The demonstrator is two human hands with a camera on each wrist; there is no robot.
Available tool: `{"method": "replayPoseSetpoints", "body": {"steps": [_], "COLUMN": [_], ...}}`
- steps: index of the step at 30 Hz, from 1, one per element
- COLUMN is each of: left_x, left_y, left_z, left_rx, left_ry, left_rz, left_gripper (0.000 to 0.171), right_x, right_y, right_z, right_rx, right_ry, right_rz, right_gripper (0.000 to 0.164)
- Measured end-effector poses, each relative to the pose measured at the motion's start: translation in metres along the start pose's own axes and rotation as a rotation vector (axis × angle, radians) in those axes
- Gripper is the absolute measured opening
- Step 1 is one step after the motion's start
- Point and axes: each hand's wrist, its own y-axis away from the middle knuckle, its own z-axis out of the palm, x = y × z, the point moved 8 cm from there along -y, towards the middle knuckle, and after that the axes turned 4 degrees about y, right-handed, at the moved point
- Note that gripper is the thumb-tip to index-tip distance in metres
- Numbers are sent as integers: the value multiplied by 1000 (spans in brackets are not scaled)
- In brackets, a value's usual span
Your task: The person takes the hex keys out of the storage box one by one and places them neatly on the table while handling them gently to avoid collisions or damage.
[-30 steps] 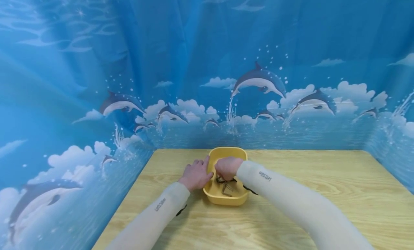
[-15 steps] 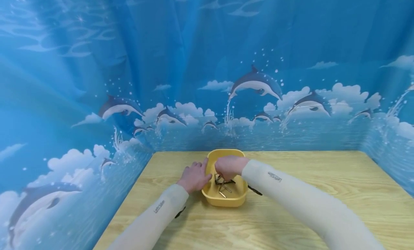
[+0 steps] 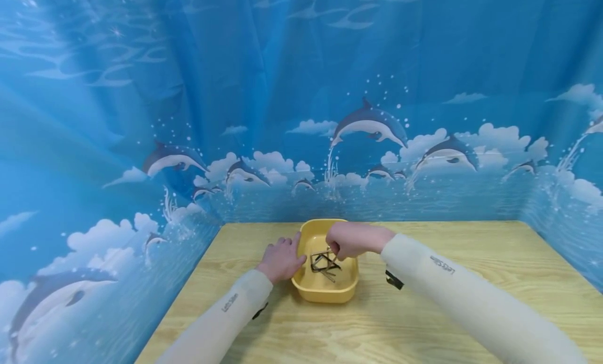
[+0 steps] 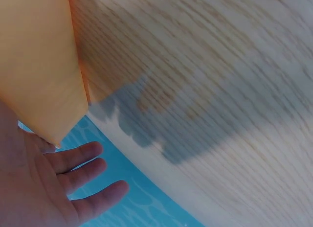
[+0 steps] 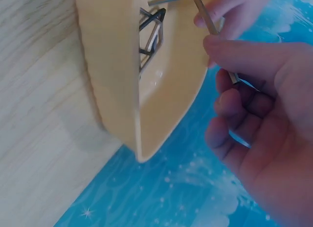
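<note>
A yellow plastic bin (image 3: pixel 325 297) stands on the table, with several L-shaped hex keys (image 3: pixel 325 272) piled on its floor. At the bin's left side is my left hand (image 3: pixel 280 260), its fingers fairly straight and touching the rim. In the left wrist view three of its fingers (image 4: pixel 83 175) extend loosely beside the bin wall. Over the bin's right side, my right hand (image 3: pixel 350 239) pinches one hex key (image 5: pixel 204 14) between thumb and fingers. The right wrist view shows its short bent end pointing toward the bin's inside.
The wood-grain table (image 3: pixel 447 280) extends right and in front of the bin. Close behind the bin hangs a blue curtain (image 3: pixel 264 91) printed with dolphins, which also runs along the left and right sides.
My right hand has risen from the pile and shifted right, holding a hex key. The keys below have been rearranged. My left hand stays at the rim.
</note>
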Motion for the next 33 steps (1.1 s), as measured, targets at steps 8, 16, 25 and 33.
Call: {"method": "replayPoseSetpoints", "body": {"steps": [8, 16, 25, 33], "left_x": [1, -2, -3, -2], "left_y": [-1, -2, -1, -1], "left_z": [0, 0, 2, 3], "left_rx": [-5, -14, -15, -18], "left_ry": [9, 13, 22, 36], "left_rz": [11, 1, -17, -16], "left_gripper": [72, 72, 72, 72], "right_x": [14, 26, 44, 67], "right_y": [43, 74, 100, 111], "right_z": [-10, -7, -4, 14], "right_rx": [145, 280, 392, 417], "right_ry": [-76, -50, -63, 2], "right_rz": [11, 49, 136, 253], "right_gripper": [22, 24, 25, 26]}}
